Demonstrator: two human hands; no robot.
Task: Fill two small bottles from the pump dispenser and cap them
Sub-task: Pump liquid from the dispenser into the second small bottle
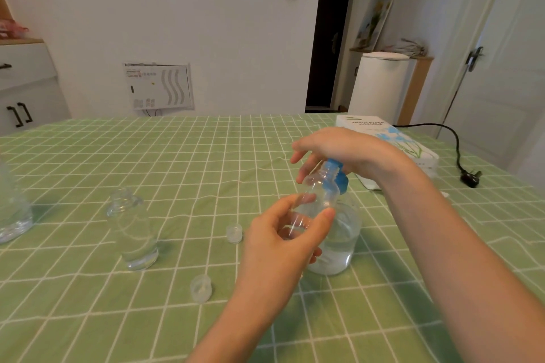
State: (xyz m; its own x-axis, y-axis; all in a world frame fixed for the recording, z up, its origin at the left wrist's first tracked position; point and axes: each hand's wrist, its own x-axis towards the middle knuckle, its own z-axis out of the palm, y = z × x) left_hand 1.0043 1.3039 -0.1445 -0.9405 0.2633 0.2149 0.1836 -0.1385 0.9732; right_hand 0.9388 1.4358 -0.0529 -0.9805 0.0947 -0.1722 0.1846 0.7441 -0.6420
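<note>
My left hand (283, 242) grips a small clear bottle (317, 194), tilted with its open neck up against the blue pump head (339, 178) of the dispenser. The clear dispenser (339, 242) stands on the table, partly filled with liquid. My right hand (333, 150) rests on top of the blue pump, fingers spread and pointing left. A second small clear bottle (132, 230) stands upright and uncapped to the left. Two translucent caps lie on the cloth, one (234, 233) near my left hand and another (201, 288) nearer the front.
The table wears a green checked cloth (177, 171). A tissue box (392, 141) lies behind the dispenser at the right, with a black cable and plug (469, 178) beyond it. A large clear bottle (11, 209) stands at the left edge.
</note>
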